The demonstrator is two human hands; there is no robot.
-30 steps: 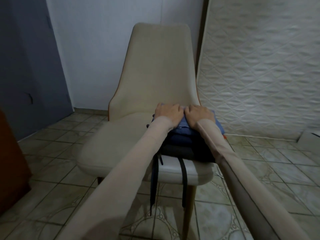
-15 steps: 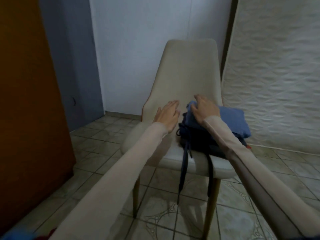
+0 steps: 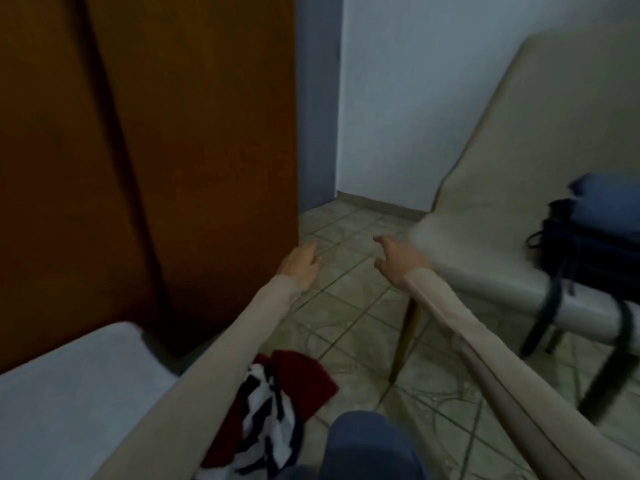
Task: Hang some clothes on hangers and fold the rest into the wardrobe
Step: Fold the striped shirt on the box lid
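A red-and-striped garment (image 3: 277,407) waits by the bed's (image 3: 69,393) right edge for you, your left hand (image 3: 300,266) and right hand (image 3: 394,259) hang loose and empty over the floor, and the folded stack (image 3: 595,237) sits squared on the chair's (image 3: 519,188) right edge, likely parked for the wardrobe (image 3: 156,150).

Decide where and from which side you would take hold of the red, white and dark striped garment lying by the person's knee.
Probably pinch the red edge of the striped garment from above with the left hand, which is nearer. It lies crumpled and loose, and that red part shows free, while the left sleeve covers its other side.
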